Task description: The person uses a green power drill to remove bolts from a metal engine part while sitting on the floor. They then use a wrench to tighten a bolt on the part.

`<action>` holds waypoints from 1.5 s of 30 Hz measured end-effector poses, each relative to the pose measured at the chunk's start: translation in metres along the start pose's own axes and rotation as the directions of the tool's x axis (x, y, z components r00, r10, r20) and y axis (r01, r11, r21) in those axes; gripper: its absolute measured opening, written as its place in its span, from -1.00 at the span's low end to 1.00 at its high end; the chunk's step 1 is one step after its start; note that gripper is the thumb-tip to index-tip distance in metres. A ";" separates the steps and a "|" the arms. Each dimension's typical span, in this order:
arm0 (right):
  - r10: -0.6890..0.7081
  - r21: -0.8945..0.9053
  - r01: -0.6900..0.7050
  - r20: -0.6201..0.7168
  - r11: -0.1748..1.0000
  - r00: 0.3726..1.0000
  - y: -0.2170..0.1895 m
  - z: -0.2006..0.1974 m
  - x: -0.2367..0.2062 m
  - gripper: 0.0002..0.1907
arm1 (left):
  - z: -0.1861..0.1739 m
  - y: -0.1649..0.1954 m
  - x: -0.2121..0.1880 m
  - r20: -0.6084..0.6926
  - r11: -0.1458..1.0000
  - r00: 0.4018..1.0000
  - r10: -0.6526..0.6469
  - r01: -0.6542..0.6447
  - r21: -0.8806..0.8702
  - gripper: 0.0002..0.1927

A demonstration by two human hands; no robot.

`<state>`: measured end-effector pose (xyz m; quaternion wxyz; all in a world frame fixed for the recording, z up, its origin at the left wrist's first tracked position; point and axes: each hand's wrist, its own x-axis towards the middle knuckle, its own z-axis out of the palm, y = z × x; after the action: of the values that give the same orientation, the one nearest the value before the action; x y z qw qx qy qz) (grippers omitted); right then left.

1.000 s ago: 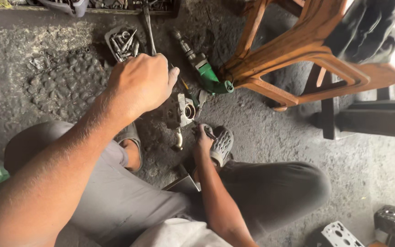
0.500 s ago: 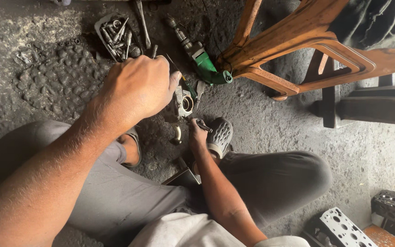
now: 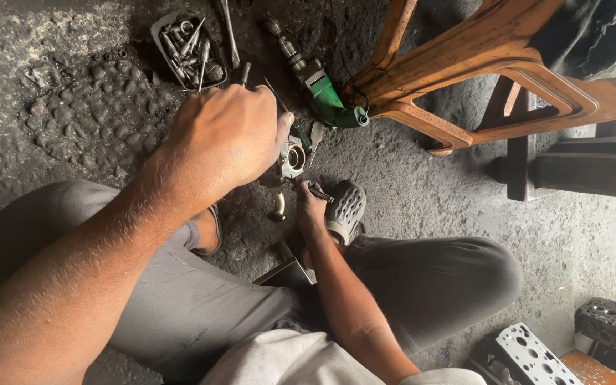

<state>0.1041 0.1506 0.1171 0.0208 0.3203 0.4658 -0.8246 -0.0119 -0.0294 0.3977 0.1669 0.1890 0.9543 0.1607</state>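
Note:
My left hand [image 3: 226, 135] is raised close to the camera, its fingers closed around a thin tool whose tip reaches a small round metal part [image 3: 293, 157] on the ground. Lower down, my right hand [image 3: 310, 204] grips a dark-handled tool [image 3: 319, 192] just below that metal part. A grey perforated shoe [image 3: 345, 208] sits right beside my right hand. I sit on the ground with my knees apart, in grey trousers.
A small tray of bolts and tools [image 3: 187, 48] lies at the top, a green power tool [image 3: 320, 85] next to it. A wooden chair frame [image 3: 479, 64] stands to the right. Metal engine parts [image 3: 529, 353] sit at the bottom right. The ground is dark and oily.
The view has shifted slightly downward. My left hand has edged closer to the metal part; my right hand stays below it.

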 end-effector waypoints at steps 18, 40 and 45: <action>0.034 -0.006 -0.034 0.011 0.999 0.999 0.000 0.000 -0.001 -0.90 | 0.002 -0.002 -0.003 0.032 1.000 0.999 0.016 -0.015 -0.005 -0.56; 0.029 0.030 -0.031 0.057 0.999 0.998 0.000 -0.001 -0.002 -0.92 | 0.001 -0.001 -0.005 0.048 1.000 0.999 -0.004 0.004 0.001 -0.55; 0.017 0.019 -0.016 -0.035 1.000 0.999 -0.003 0.000 0.000 -0.94 | 0.000 -0.001 -0.005 0.021 1.000 1.000 0.018 -0.018 0.008 -0.55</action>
<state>0.1033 0.1523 0.1192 0.0164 0.3389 0.4557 -0.8229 -0.0074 -0.0322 0.3984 0.1748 0.1999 0.9514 0.1562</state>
